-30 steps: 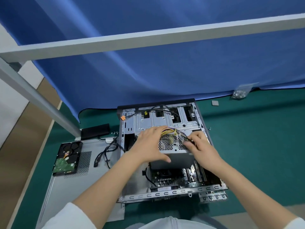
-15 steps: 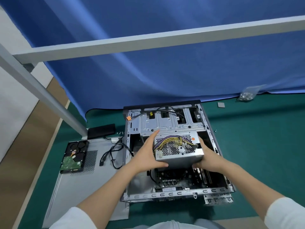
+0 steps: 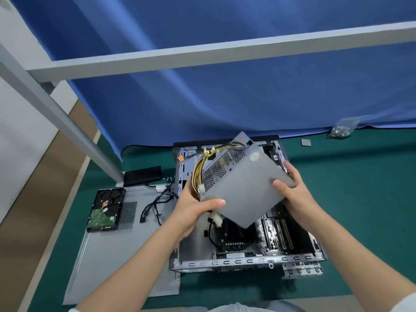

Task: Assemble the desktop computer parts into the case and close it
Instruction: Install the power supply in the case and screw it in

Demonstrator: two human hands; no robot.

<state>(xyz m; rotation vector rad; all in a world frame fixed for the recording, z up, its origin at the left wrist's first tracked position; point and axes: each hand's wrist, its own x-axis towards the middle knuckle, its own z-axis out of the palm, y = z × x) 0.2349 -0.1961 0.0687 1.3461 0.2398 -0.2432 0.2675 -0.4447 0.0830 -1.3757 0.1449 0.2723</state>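
Observation:
The open grey computer case (image 3: 247,263) lies flat on the green mat, its motherboard (image 3: 238,242) showing inside. Above it I hold a grey power supply (image 3: 243,190), tilted, with yellow and black cables (image 3: 198,170) hanging off its meshed side. My left hand (image 3: 193,210) grips its lower left edge with the thumb on top. My right hand (image 3: 292,192) grips its right edge. The power supply hides the case's drive bays.
The grey side panel (image 3: 108,255) lies left of the case with a hard drive (image 3: 105,209) and a black cable (image 3: 155,206) on it. A black box (image 3: 143,175) sits behind. A bag of screws (image 3: 341,129) and a small grey pad (image 3: 306,142) lie far right.
Both hands have lifted the power supply up out of the case and tipped it so its flat side faces me. The view has also shifted left.

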